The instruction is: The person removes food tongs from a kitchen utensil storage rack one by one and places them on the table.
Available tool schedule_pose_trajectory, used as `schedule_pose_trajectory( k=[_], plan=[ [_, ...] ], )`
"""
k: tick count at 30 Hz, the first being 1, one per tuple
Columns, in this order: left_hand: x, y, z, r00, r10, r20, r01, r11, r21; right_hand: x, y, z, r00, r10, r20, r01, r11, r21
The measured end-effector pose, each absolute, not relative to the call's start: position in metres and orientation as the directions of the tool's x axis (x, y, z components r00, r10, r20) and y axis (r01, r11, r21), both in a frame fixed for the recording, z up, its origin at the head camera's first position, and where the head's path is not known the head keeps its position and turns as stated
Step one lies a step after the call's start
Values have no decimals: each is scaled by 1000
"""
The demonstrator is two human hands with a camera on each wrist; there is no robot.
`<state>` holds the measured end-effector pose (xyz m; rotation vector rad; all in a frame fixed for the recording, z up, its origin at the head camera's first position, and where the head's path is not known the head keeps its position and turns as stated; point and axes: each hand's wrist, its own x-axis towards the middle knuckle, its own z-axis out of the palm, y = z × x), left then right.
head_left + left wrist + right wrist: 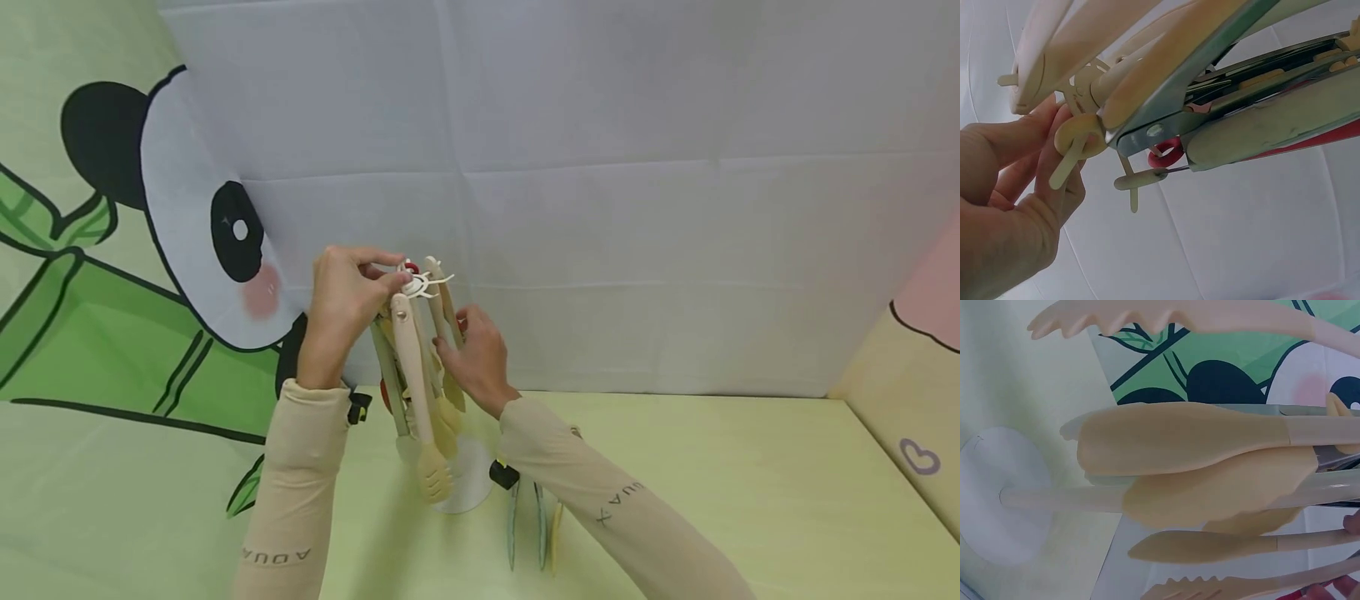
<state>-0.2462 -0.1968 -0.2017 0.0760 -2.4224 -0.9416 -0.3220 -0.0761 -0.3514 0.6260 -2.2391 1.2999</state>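
Observation:
A white utensil stand (461, 482) stands on a round base, with several cream, green and red kitchen tools hanging from its hooks. My left hand (347, 292) pinches the hub of the stand at the top. In the left wrist view, pull rings of hanging tongs (1154, 131) sit over the hooks near the left fingers (1029, 134). My right hand (480, 358) is at the stand's right side, thumb and fingers around a pair of cream tongs (1222, 547). Cream tongs with a toothed head (435, 475) hang at the near side.
More tongs with green and yellow arms (542, 525) lie on the pale yellow table (712, 483), beneath the right forearm. A pale cloth wall (585, 208) rises close behind the stand. A panda-print cloth (112, 358) is on the left.

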Motion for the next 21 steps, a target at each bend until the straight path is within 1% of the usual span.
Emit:
schedule_pose_trajectory(
  k=[8,21],
  plan=[
    [-250,-193,-203,-856,-257,449,115,752,649,-328,-74,-354,-761,-143,633,-627,415,-659],
    [-252,-195,-203,-852,-241,464,130,762,635,-327,-77,-357,-766,-148,626,-629,371,-682]
  ],
)
